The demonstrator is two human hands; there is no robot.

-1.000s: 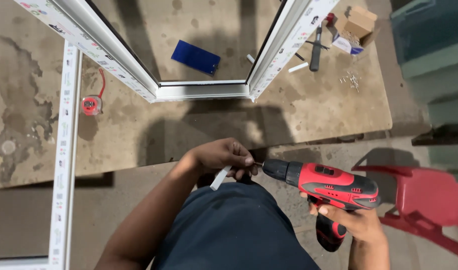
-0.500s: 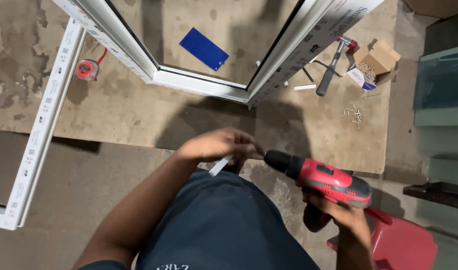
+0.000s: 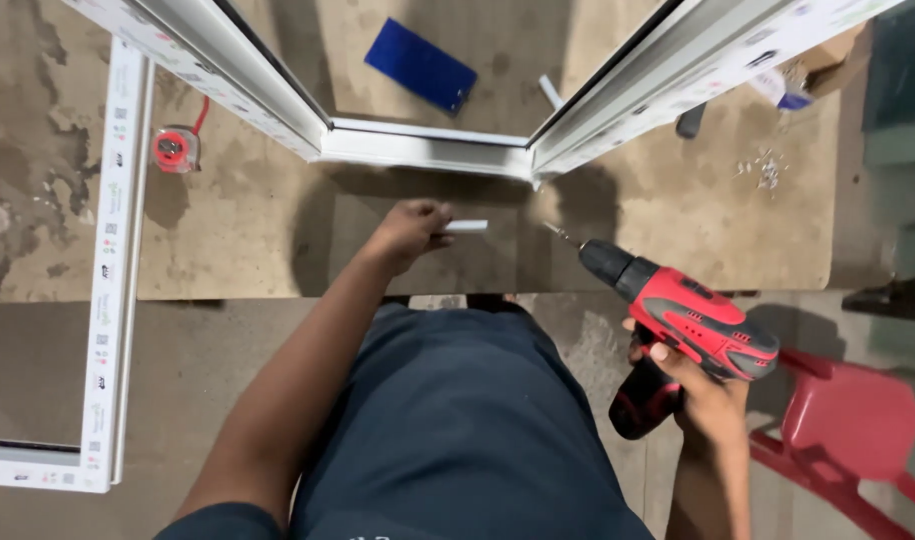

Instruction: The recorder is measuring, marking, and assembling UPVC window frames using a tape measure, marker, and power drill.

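Red drill [image 3: 693, 325] sits gripped in the right hand [image 3: 703, 395]; left hand [image 3: 410, 232] pinches a white strip [image 3: 465, 227] (fingers closed) before the frame corner [image 3: 531, 165], awaiting alignment and fastening.

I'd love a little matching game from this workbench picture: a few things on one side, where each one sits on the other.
Things:
1. cordless drill
2. small white strip
3. blue plate
4. tape measure

Places:
A. lying on the bench inside the white frame
B. held in the right hand
C. on the bench left of the frame, beside a long white profile
D. pinched in the left hand

Pairs: 1-B, 2-D, 3-A, 4-C
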